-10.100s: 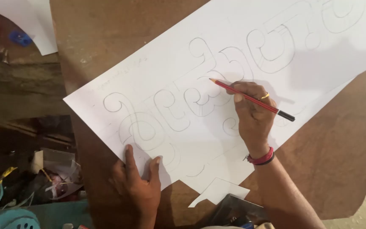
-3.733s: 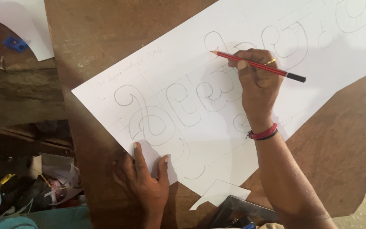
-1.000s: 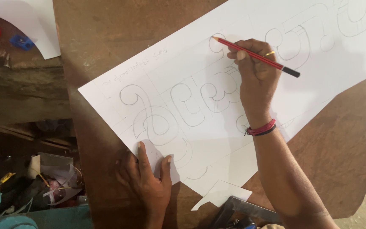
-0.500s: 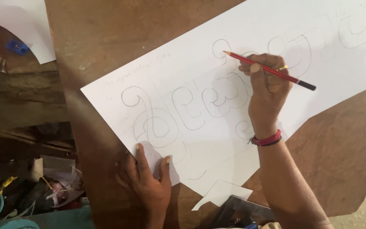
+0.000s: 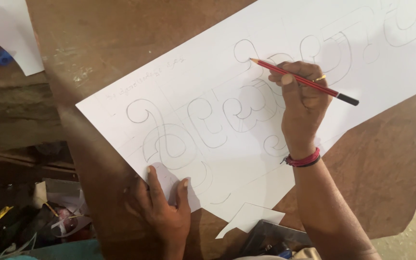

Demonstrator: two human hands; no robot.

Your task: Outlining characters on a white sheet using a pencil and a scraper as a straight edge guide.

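On a brown wooden board (image 5: 386,159) lies a large white paper sheet (image 5: 208,82) with several outlined curly letters pencilled, none filled. Above the sheet's middle, the right hand (image 5: 302,103) pinches a red pencil (image 5: 304,82), tip on an unfinished outline. At the sheet's near corner, the left hand (image 5: 162,207) presses down with spread fingers.

The right hand (image 5: 300,103) has moved along the big white paper (image 5: 208,86): ten seconds ago it was drawing low down near the middle curly shapes, and now it is higher up and more to the right. The tip of the red pencil (image 5: 304,81) now touches the small loop at the top. The left hand (image 5: 162,212) has slid a little to the right along the paper's bottom edge.
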